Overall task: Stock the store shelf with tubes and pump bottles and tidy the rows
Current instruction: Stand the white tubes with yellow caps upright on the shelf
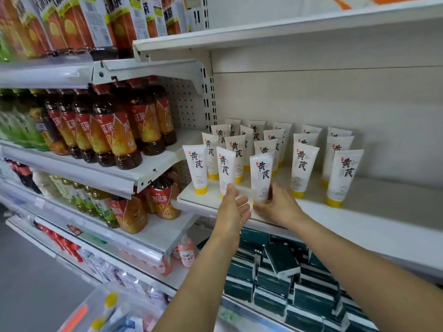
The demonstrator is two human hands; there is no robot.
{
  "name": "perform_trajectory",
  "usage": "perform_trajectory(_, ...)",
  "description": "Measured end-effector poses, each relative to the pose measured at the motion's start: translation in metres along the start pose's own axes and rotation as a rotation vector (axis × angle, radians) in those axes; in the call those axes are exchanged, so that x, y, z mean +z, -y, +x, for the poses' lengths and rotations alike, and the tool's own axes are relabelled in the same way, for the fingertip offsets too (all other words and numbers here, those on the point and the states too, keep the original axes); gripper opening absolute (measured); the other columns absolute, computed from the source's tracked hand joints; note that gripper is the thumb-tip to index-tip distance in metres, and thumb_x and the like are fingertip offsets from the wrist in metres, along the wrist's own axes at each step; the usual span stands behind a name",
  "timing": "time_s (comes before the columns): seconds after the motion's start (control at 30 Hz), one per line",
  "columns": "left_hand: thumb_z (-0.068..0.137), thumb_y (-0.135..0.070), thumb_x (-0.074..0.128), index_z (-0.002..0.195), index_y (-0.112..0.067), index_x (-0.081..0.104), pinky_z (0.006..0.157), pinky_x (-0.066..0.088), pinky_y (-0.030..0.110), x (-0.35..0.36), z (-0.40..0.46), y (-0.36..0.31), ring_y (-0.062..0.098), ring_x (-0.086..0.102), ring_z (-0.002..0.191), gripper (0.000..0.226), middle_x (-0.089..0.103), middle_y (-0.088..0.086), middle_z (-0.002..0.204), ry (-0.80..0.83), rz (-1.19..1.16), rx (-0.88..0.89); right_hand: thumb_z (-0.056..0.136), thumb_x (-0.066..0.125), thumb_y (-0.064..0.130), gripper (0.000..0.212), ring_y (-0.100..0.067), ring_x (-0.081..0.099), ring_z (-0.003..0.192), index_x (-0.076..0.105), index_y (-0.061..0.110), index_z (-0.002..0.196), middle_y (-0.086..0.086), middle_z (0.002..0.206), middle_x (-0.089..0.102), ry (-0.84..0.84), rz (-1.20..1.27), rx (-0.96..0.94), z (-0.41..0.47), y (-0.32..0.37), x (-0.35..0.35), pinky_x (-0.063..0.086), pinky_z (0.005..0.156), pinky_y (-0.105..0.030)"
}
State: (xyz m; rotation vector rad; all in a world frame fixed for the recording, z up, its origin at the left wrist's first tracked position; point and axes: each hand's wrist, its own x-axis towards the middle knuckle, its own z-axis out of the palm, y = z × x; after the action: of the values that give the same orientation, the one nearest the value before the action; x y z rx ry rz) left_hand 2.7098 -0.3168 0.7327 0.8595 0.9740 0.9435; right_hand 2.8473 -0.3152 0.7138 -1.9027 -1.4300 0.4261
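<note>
Both hands work the shelf (374, 226) edge: right hand (275, 204) grips a front tube (261, 176) to straighten it, left hand (233, 207) hovers relaxed beside it.

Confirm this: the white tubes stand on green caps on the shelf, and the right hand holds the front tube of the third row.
One detail is wrong. The head view shows the white tubes standing on yellow caps, not green. The rest holds: they stand on the shelf, and the right hand holds the front tube of the third row.
</note>
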Motion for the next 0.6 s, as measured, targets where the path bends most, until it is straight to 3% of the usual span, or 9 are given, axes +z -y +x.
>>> perform_trajectory(0.2, 0.101, -0.049, 0.036, 0.135, -0.012, 0.048, 0.100, 0.047, 0.036, -0.008, -0.006, 0.002, 0.026, 0.058, 0.117, 0.052, 0.061, 0.011, 0.125, -0.002, -0.069, -0.008, 0.076, 0.079, 0.028, 0.058, -0.020, 0.057, 0.106, 0.047, 0.012, 0.123, -0.003, 0.120, 0.057, -0.014, 0.011, 0.091, -0.010, 0.001, -0.004, 0.048, 0.088, -0.035)
perform_trajectory(0.37, 0.101, -0.041, 0.043, 0.128, -0.010, 0.052, 0.091, 0.053, 0.037, -0.025, -0.011, 0.006, 0.025, 0.066, 0.105, 0.042, 0.068, 0.011, 0.113, 0.019, -0.159, -0.035, 0.085, 0.069, 0.029, 0.037, -0.019, 0.052, 0.088, 0.040, 0.016, 0.102, 0.002, 0.096, 0.049, -0.184, -0.068, 0.068, -0.041, 0.007, -0.005, 0.042, 0.071, -0.033)
perform_trajectory(0.5, 0.101, -0.032, 0.047, 0.122, -0.009, 0.056, 0.083, 0.056, 0.035, -0.042, -0.015, 0.011, 0.024, 0.069, 0.096, 0.032, 0.071, 0.011, 0.105, 0.015, -0.175, -0.048, 0.088, 0.060, 0.013, 0.020, -0.018, 0.047, 0.070, 0.040, 0.015, 0.092, 0.003, 0.076, 0.045, -0.235, 0.073, -0.053, -0.064, 0.014, 0.004, 0.043, 0.066, -0.038)
perform_trajectory(0.6, 0.100, -0.028, 0.047, 0.113, -0.007, 0.060, 0.081, 0.056, 0.035, -0.058, -0.021, 0.015, 0.024, 0.069, 0.088, 0.027, 0.072, 0.012, 0.098, 0.002, -0.193, -0.060, 0.088, 0.058, 0.006, 0.018, -0.010, 0.041, 0.062, 0.042, 0.013, 0.086, 0.003, 0.069, 0.044, -0.221, 0.167, -0.144, -0.077, 0.024, 0.020, 0.039, 0.061, -0.031)
